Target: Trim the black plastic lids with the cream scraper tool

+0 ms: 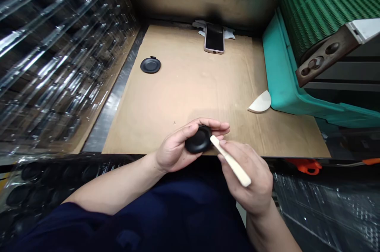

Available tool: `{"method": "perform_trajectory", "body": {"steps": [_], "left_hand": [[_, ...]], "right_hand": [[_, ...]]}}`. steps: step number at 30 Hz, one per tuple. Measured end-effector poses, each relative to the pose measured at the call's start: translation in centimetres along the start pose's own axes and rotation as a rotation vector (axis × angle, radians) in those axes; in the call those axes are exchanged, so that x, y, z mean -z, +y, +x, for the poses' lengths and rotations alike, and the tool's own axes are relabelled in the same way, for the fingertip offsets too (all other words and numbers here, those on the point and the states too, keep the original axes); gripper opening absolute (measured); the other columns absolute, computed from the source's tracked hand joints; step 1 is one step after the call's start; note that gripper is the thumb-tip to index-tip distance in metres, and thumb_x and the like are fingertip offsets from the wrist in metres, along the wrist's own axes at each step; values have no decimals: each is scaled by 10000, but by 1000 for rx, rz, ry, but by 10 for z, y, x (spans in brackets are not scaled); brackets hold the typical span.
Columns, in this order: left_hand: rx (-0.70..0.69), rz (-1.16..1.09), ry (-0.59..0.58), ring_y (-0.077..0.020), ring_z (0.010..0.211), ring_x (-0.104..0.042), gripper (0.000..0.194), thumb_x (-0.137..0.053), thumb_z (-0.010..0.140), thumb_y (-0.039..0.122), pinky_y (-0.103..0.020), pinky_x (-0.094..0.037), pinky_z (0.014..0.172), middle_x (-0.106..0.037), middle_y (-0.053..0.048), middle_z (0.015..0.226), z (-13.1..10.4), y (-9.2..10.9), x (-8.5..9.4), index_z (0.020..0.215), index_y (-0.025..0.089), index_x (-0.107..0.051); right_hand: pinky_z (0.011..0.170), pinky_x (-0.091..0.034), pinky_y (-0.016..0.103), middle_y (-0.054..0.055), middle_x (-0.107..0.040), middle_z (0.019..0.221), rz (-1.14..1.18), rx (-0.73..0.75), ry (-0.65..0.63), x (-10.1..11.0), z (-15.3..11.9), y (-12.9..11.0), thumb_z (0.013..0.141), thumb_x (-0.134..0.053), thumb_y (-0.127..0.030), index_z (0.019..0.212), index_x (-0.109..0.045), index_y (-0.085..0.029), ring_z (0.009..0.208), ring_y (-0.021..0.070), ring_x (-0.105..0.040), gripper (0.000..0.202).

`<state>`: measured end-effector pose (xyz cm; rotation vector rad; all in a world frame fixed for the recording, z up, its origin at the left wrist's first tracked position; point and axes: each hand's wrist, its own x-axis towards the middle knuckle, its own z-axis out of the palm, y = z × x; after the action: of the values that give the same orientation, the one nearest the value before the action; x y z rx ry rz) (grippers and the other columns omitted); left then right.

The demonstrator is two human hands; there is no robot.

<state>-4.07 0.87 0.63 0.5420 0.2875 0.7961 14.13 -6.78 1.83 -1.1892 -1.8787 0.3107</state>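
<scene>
bar (234, 165), slim, cream, plastic-looking, pinched in your right hand (251, 175); long axis points forward-left at the round black plastic-looking disc (198, 140) your left hand (174, 148) cups.

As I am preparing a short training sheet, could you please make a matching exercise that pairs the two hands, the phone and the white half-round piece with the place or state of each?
Things
1. Left hand
2. Right hand
3. Phone
4. White half-round piece

Places and states
A. Lying beside the teal bin
B. Gripping a cream-coloured tool
C. Near the far edge of the cardboard
D. Holding a round black part

Right pairs: 1-D, 2-B, 3-C, 4-A.
</scene>
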Motion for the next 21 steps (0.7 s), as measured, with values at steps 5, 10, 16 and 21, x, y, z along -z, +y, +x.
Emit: {"method": "perform_trajectory", "body": {"steps": [5, 10, 16, 21], "left_hand": [[19, -54, 88, -355, 1407, -478, 471, -374, 1037, 389, -525, -390, 1162, -558, -192, 1456, 3, 2, -2, 1314, 110, -635], [20, -42, 111, -296, 1172, -602, 519, -325, 1029, 426, -433, -562, 902, -559, -198, 1380, 2, 4, -4, 1337, 125, -615], [-174, 433, 67, -202, 1042, -617, 670, -653, 910, 361, -375, -583, 871, -428, -114, 1402, -9, 3, -5, 1525, 337, -390], [-742, 1271, -71, -204, 1083, -596, 1246, -912, 674, 257, -402, -605, 923, -299, -119, 1468, -9, 5, -3, 1603, 445, -104]], "right_hand": [[882, -578, 368, 94, -718, 1177, -60, -47, 153, 6, 6, 13, 841, -707, -33, 1302, -645, -187, 1047, 225, -695, 490], [902, -571, 368, 54, -732, 1116, -55, -215, 361, 5, 16, 42, 869, -739, -170, 1194, -705, -239, 979, 208, -706, 333], [894, -567, 355, 31, -746, 1090, 2, -442, 289, 2, 16, 60, 905, -719, -332, 1100, -741, -258, 983, 207, -702, 210], [886, -561, 337, 22, -733, 1066, -14, -397, 219, 4, 13, 57, 923, -693, -321, 1130, -727, -264, 948, 192, -693, 218]]}}
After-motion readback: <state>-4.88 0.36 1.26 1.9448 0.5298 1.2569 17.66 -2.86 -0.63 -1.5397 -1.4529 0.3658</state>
